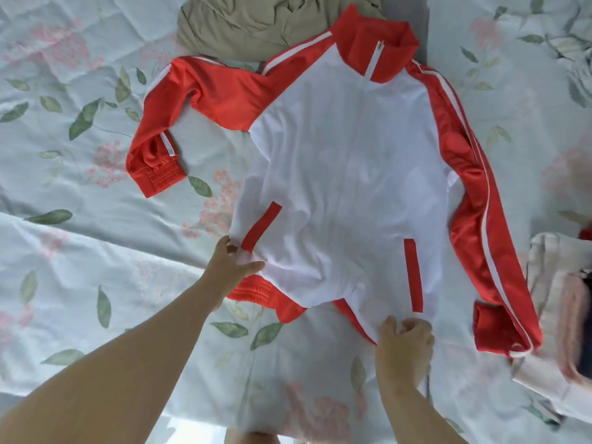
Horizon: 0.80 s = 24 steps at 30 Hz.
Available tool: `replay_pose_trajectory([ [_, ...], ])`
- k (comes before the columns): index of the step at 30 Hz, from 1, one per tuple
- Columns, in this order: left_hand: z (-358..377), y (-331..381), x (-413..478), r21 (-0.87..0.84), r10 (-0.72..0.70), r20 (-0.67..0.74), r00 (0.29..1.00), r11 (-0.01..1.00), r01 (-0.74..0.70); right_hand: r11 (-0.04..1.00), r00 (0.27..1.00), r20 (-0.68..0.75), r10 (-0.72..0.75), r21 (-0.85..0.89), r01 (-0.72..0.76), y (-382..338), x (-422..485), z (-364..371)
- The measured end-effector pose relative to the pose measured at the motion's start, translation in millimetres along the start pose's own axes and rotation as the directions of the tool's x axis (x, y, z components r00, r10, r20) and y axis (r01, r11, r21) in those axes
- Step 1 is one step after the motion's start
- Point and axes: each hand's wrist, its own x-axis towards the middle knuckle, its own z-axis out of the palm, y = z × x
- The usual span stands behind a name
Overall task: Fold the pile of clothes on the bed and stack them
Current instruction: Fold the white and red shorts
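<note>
A white zip jacket (346,174) with red sleeves, red collar and red pocket strips lies front up on the bed, collar at the far end. Its left sleeve bends back on itself at the left; the right sleeve runs straight down the right side. My left hand (232,264) pinches the jacket's lower left edge just above the red hem band. My right hand (405,341) grips the lower right hem, fingers curled round the white cloth. The hem between my hands is bunched and wrinkled.
A crumpled beige garment (243,24) lies beyond the jacket at the top. Folded pale and pink clothes (557,309) sit at the right edge. The bedspread (80,219) is pale with green leaves and pink flowers.
</note>
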Motion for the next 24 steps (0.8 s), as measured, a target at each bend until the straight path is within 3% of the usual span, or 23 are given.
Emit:
replay_pose_trajectory([
  [3, 9, -13, -19, -0.129, -0.069, -0.150, 0.986, 0.990, 0.049, 0.930, 0.943, -0.055, 0.329, 0.190, -0.314, 19, 5, -8],
  [5, 20, -27, -31, -0.361, -0.212, -0.198, 0.957, 0.924, 0.130, 0.810, 0.903, 0.066, 0.425, 0.417, -0.412, 32, 9, -11],
  [8, 39, -40, -43, -0.692, -0.421, -0.056, 0.905, 0.670, 0.269, 0.718, 0.929, 0.322, 0.181, 0.602, -0.349, 43, 8, -11],
  [9, 46, -39, -47, -0.750, -0.444, -0.002, 0.896, 0.593, 0.292, 0.735, 0.926, 0.359, 0.114, 0.597, -0.322, 45, 9, -12],
  [11, 57, -35, -48, -0.775, -0.467, 0.059, 0.882, 0.536, 0.335, 0.787, 0.919, 0.391, 0.048, 0.551, -0.276, 43, 11, -17],
  [14, 68, -26, -49, -0.780, -0.447, 0.046, 0.893, 0.542, 0.312, 0.854, 0.927, 0.374, -0.015, 0.488, -0.183, 41, 18, -27],
  [19, 62, -11, -55, -0.864, -0.312, -0.068, 0.948, 0.493, 0.100, 0.739, 0.937, 0.340, 0.077, 0.611, -0.283, 44, 28, -48],
  [21, 57, -8, -62, -0.830, -0.313, -0.110, 0.943, 0.551, 0.086, 0.732, 0.935, 0.328, 0.134, 0.604, -0.317, 51, 35, -55],
  [24, 50, -27, -73, -0.678, -0.350, -0.241, 0.905, 0.728, 0.101, 0.826, 0.912, 0.359, 0.197, 0.441, -0.352, 69, 41, -58],
])
